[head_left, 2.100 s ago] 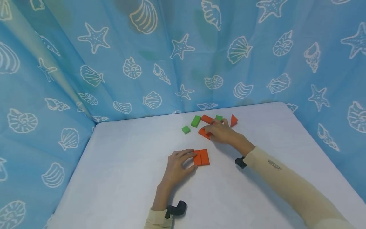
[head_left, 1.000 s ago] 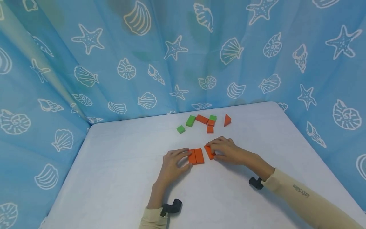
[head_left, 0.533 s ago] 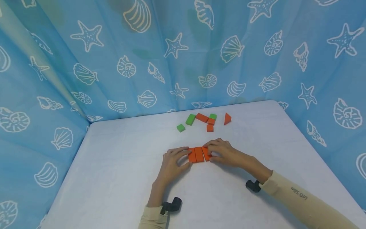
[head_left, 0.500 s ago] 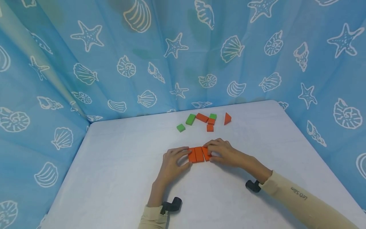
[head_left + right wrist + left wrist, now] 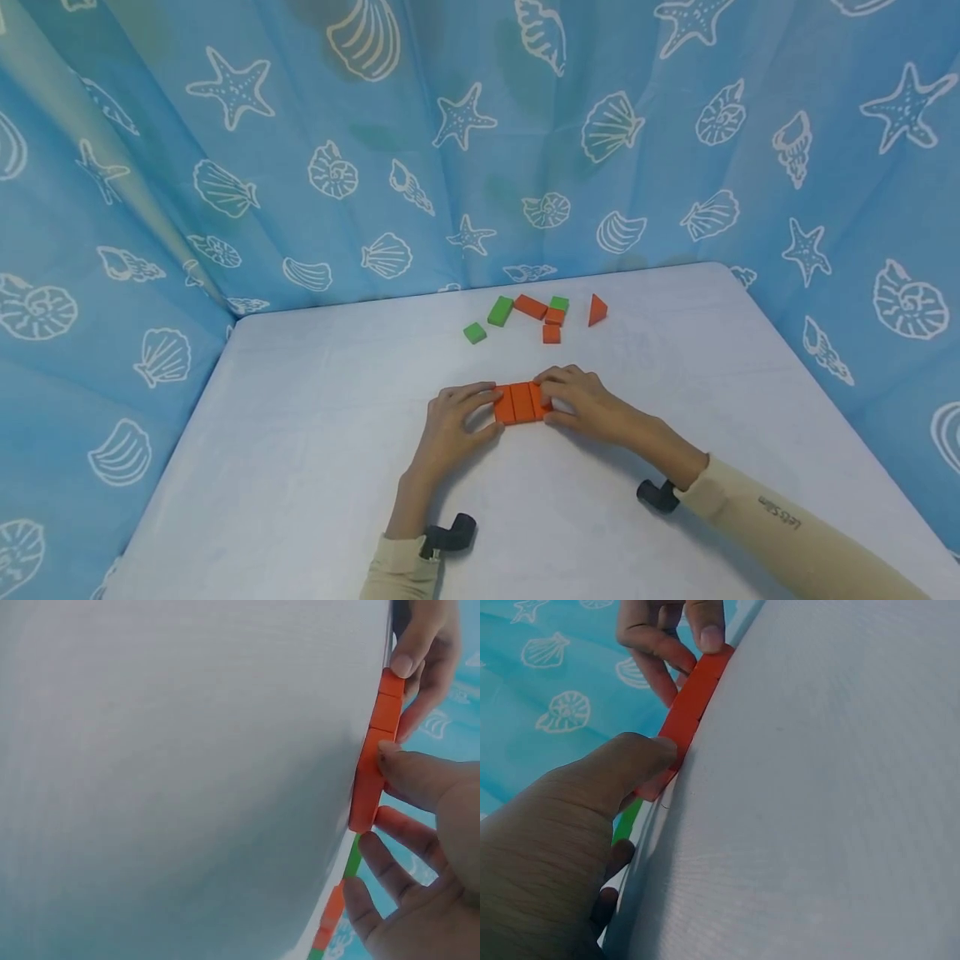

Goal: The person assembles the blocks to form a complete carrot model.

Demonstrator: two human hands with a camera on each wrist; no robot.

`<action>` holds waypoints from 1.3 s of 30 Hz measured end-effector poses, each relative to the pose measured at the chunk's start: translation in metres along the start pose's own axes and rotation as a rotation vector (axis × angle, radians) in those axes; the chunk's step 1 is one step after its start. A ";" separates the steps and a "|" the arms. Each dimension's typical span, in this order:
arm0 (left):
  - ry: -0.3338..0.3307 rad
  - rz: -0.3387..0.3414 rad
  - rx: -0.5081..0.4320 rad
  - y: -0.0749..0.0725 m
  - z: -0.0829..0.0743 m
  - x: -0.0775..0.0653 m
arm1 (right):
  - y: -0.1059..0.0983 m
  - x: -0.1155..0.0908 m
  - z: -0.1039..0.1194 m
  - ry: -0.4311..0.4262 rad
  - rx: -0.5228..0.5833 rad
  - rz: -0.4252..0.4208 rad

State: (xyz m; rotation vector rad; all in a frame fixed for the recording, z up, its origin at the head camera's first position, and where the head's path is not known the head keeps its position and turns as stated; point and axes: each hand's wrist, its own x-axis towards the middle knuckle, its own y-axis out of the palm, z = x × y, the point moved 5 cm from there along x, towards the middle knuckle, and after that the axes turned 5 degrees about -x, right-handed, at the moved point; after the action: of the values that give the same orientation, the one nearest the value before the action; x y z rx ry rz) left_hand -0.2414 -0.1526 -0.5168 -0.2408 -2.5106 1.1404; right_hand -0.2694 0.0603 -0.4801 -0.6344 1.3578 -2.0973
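Three orange-red wooden blocks lie flat side by side on the white table in the head view, forming a short row. My left hand pinches the left block between thumb and fingertips at its near and far ends. From the other side, my right hand grips the right block, its fingers covering part of it. Between them sits the middle block, pressed close to both neighbours. In the right wrist view the right thumb lies on the near end of the right block, and the seams between the blocks show as thin lines.
Behind the row are a green rectangular block, a small green block, a red rectangular block, two small orange blocks, another green piece and a red triangular block. A blue shell-patterned curtain hangs beyond the table.
My right hand has brought an orange-red block forward from the back group and slid it left against the other two, closing the wedge-shaped gap. My left hand has kept its hold.
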 end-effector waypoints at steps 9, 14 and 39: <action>-0.003 0.011 0.008 0.010 0.003 0.000 | -0.022 0.016 -0.029 0.148 -0.103 -0.039; 0.011 -0.008 -0.006 0.011 0.001 -0.004 | -0.028 0.038 -0.058 0.221 -0.204 -0.097; 0.034 -0.030 -0.002 -0.004 -0.003 -0.001 | -0.024 0.017 -0.055 0.151 -0.132 -0.047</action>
State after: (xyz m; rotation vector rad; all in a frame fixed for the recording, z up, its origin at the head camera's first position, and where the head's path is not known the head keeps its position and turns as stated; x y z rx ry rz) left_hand -0.2394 -0.1533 -0.5118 -0.2211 -2.4772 1.1129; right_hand -0.3219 0.0931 -0.4770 -0.5759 1.5892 -2.1425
